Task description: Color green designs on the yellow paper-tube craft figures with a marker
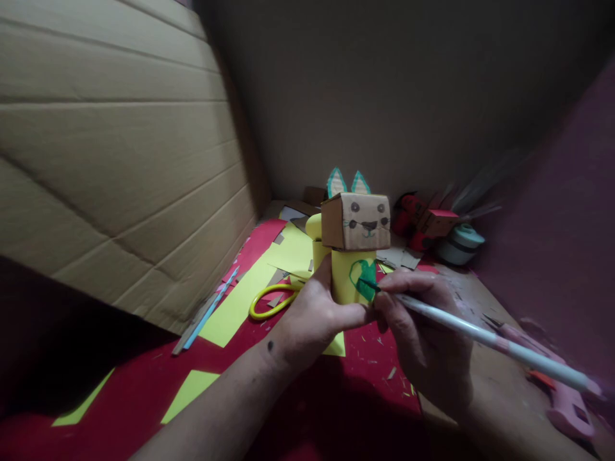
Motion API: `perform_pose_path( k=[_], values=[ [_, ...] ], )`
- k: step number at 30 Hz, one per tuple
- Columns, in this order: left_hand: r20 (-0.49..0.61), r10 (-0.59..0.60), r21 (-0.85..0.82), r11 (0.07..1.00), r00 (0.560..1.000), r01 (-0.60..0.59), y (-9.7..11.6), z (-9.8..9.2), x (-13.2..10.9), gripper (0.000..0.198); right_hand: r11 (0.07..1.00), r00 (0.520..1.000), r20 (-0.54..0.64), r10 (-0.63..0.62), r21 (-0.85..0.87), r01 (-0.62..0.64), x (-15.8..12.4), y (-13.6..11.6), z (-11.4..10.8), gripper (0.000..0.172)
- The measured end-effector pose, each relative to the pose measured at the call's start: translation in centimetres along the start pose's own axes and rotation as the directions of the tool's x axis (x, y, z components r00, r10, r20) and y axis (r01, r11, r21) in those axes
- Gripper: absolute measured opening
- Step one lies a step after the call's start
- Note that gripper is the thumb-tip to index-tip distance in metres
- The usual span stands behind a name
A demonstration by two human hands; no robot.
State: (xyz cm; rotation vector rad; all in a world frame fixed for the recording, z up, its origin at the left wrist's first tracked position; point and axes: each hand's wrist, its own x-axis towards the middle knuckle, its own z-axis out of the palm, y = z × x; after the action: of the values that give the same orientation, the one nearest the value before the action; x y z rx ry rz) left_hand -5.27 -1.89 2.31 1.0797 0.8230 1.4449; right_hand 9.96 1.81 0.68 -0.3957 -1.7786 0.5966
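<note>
A cat figure (356, 221) with a cardboard box head, pointed green-edged ears and a drawn face stands upright on a yellow paper tube body (342, 275). My left hand (312, 314) is wrapped round the lower part of this body, with the thumb across its front. On the yellow front is a green heart (366, 282), its right part filled in and its upper left showing yellow inside the outline. In my right hand (427, 333) is a white and pale green marker (473, 331). Its dark tip touches the heart.
Yellow-handled scissors (254, 308) lie behind my left wrist, among yellow paper (240, 307) and scraps on red sheet. A blue stick (206, 314) lies left. A large cardboard panel (120, 141) leans there. A red box figure (438, 222), mint-coloured container (460, 243) and pink tool (567, 400) are right.
</note>
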Motion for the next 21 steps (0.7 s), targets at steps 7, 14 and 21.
perform_pose_path(
  k=[7,14,21],
  values=[
    [-0.018,-0.009,-0.038,0.999,1.0,0.008,-0.05,-0.01,0.1,0.049,0.999,0.998,0.058,-0.031,0.017,0.03,0.29,-0.26,-0.14,0.026],
    [-0.032,-0.018,-0.011,1.0,0.999,0.018,0.2,0.12,-0.12,0.048,1.0,0.999,0.029,-0.017,0.007,0.016,0.27,-0.35,-0.09,0.026],
    [-0.009,-0.01,-0.023,1.0,1.0,0.01,-0.11,-0.01,0.04,0.053,1.0,1.0,0.015,-0.013,-0.005,0.013,0.18,-0.17,0.08,0.025]
  ],
)
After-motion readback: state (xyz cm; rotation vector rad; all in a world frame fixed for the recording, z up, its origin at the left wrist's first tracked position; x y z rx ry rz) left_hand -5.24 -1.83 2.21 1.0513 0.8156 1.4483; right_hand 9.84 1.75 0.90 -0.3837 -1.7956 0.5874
